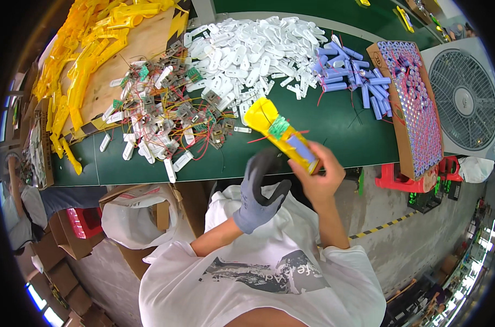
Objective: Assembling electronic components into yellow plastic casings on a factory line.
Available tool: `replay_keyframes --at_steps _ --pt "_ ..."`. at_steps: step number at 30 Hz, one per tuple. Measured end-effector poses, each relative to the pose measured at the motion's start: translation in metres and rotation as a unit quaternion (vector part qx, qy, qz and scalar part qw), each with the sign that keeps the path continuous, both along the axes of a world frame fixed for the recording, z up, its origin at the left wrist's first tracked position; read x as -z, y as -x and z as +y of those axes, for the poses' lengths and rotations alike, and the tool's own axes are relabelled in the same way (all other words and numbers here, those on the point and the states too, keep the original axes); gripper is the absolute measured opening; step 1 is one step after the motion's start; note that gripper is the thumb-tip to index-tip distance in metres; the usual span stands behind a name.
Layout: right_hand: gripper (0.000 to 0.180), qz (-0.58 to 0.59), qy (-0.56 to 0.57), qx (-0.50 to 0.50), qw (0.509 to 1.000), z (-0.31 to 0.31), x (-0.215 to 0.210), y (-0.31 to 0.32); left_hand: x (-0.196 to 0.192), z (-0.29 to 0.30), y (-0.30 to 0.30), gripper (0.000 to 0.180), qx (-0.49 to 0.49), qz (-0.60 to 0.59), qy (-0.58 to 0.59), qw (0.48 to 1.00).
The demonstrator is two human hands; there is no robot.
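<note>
Green desk (pixel 334 136) cluttered with parts: bare right hand (pixel 318 177) clasps yellow torch housing (pixel 280 133), long axis angled up-left, while gloved left hand (pixel 261 193), loosely curled and empty, sits just beside its lower end.

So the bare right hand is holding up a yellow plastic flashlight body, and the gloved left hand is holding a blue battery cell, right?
Not quite. The head view shows the grey-gloved left hand holding nothing; its fingers are curled, apart from the yellow plastic flashlight body in the bare right hand.
</note>
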State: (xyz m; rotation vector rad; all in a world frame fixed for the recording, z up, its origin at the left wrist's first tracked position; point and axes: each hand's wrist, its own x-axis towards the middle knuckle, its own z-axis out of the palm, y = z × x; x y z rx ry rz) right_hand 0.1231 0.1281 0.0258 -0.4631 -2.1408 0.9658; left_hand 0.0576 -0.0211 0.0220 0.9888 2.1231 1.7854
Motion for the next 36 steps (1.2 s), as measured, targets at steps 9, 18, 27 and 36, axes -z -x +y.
replay_keyframes --at_steps 9,18,27,36 --pt "0.045 -0.096 0.209 -0.245 0.942 -0.013 -0.021 0.009 0.004 0.005 0.057 0.073 -0.079 -0.242 -0.141 0.957" --pt "0.028 -0.237 -0.066 -0.097 0.964 0.049 -0.027 0.141 0.01 -0.001 0.058 0.05 -0.053 -0.37 -0.205 0.905" --pt "0.035 -0.272 -0.052 -0.07 0.958 0.063 -0.014 0.195 0.017 -0.003 0.063 0.043 -0.009 -0.385 -0.207 0.899" --pt "0.048 -0.286 -0.059 -0.024 0.956 0.064 -0.007 0.203 0.013 0.006 0.069 0.026 -0.012 -0.41 -0.184 0.893"
